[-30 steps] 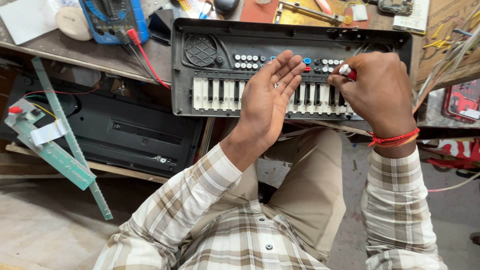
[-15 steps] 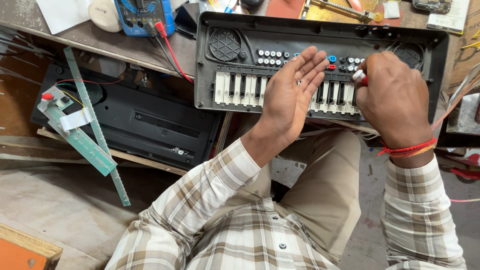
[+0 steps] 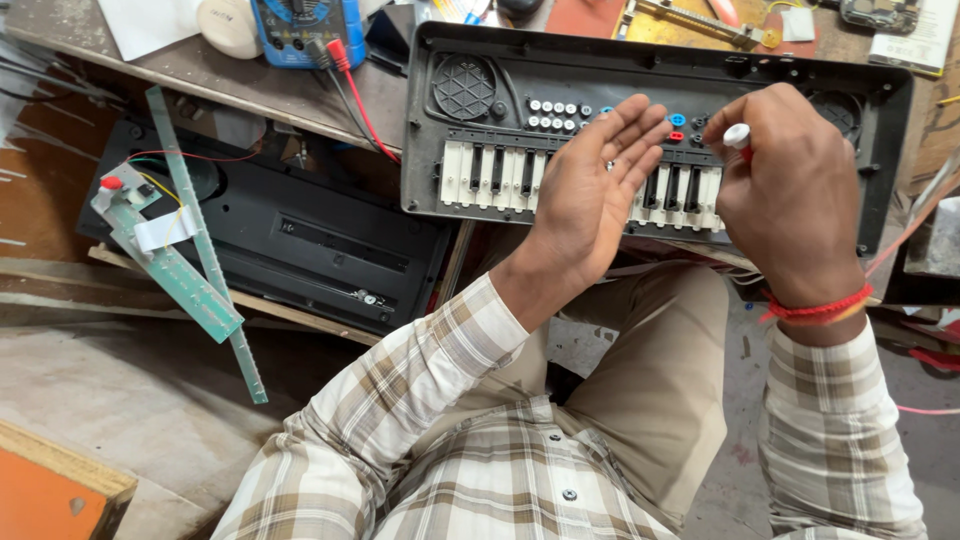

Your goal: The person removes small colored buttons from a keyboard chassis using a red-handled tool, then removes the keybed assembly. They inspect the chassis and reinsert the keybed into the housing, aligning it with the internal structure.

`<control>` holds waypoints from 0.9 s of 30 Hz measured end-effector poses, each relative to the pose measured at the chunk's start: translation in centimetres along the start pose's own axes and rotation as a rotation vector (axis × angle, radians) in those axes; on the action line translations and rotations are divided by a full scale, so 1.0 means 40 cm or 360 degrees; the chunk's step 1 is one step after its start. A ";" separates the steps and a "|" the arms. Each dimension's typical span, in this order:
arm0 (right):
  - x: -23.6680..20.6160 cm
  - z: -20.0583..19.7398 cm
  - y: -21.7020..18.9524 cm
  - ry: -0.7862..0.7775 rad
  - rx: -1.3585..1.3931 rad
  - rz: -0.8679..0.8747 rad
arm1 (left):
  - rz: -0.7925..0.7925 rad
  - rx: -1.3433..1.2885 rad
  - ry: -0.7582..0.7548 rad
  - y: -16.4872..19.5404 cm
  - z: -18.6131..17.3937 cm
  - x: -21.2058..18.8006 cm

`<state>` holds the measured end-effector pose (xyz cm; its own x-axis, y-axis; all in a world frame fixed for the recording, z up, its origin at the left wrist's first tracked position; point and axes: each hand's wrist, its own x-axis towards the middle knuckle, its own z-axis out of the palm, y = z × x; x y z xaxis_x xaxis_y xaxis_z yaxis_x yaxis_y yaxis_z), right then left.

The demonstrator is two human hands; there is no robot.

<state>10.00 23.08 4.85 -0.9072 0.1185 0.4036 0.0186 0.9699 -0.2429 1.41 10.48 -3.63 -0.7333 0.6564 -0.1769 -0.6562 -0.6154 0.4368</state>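
Pinching a small white-tipped tool [image 3: 738, 135] in our right hand [image 3: 790, 200], left hand [image 3: 590, 190] spread flat, we steady the light, brittle keyboard [image 3: 500, 110] at the desk's edge.

A blue multimeter [image 3: 305, 25] stands at the top edge of the workbench, left of the keyboard case, its dial ringed with fine yellow markings (its screen is cut off by the frame). At the top left corner lies a white sheet of paper [image 3: 150, 25] bearing a small handwritten mark. At the top right corner a white printed booklet or label [image 3: 915, 40] rests on the bench, only partly in view.
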 end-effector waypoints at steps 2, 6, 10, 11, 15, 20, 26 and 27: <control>0.009 -0.012 -0.035 0.0022 0.0160 -0.0057 | -0.0005 -0.0057 -0.0054 -0.007 0.001 -0.001; 0.022 -0.012 -0.096 -0.0061 0.0335 -0.0185 | -0.0041 -0.0101 -0.0107 -0.016 0.000 -0.029; 0.033 -0.006 -0.144 -0.0093 0.0385 -0.0265 | 0.0085 -0.0230 -0.0180 0.002 0.009 -0.072; 0.033 -0.009 -0.155 -0.0045 0.0452 -0.0293 | 0.0118 -0.0263 -0.0225 0.014 0.005 -0.092; 0.032 -0.042 -0.188 0.0001 0.0702 -0.0373 | 0.0149 -0.0200 -0.0072 0.090 -0.031 -0.187; 0.032 -0.053 -0.210 -0.0020 0.0729 -0.0378 | 0.0025 0.1042 0.0030 0.303 -0.161 -0.301; 0.032 -0.028 -0.226 -0.0032 0.0772 -0.0444 | 0.0114 0.3163 0.0517 0.473 -0.291 -0.377; 0.035 -0.021 -0.229 -0.0033 0.0822 -0.0465 | 0.0101 0.3161 0.0536 0.483 -0.305 -0.379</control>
<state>8.94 14.53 8.39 -0.8521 -0.1472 0.5022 -0.4353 0.7320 -0.5241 -2.33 -16.68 -3.26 -0.8952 0.4203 -0.1480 0.2638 0.7676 0.5841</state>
